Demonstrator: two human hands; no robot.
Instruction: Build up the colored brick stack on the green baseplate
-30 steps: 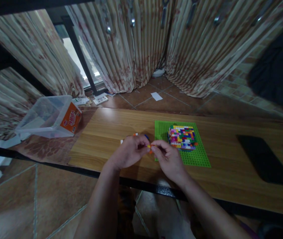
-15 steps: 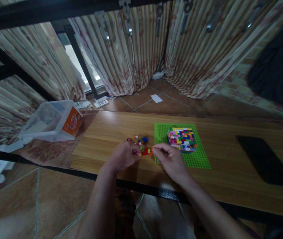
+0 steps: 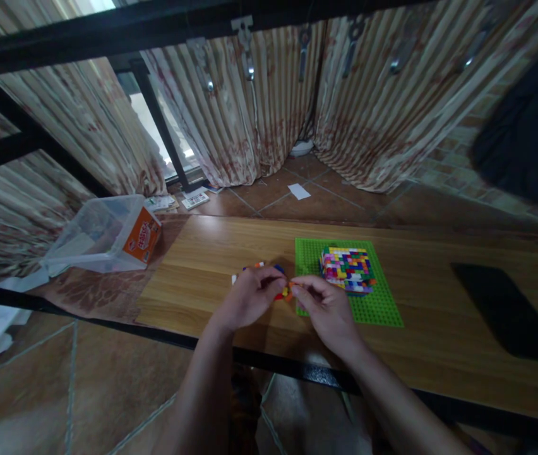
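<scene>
My left hand (image 3: pixel 254 297) is closed in a pinch over the loose toy bricks (image 3: pixel 260 265); whatever its fingertips hold is too small to make out. Close beside it, my right hand (image 3: pixel 329 311) pinches a small orange brick (image 3: pixel 292 285) between thumb and forefinger. The fingertips of both hands nearly meet. Below them lie red and yellow bricks (image 3: pixel 285 292), partly covered by the fingers. A green studded baseplate (image 3: pixel 382 303) sits to the right, bearing a multicoloured block of bricks (image 3: pixel 348 265). My right hand overlaps the plate's near left corner.
The wooden table (image 3: pixel 212 253) has a dark front edge. A black flat panel (image 3: pixel 501 309) lies at its right. Beyond the left end stands a clear plastic bin (image 3: pixel 93 230) with an orange label. Striped curtains (image 3: pixel 250 126) hang behind.
My left hand has moved right and slightly up from the loose bricks, toward my right fingertips. My right hand stays nearly in place, still pinching the orange brick.
</scene>
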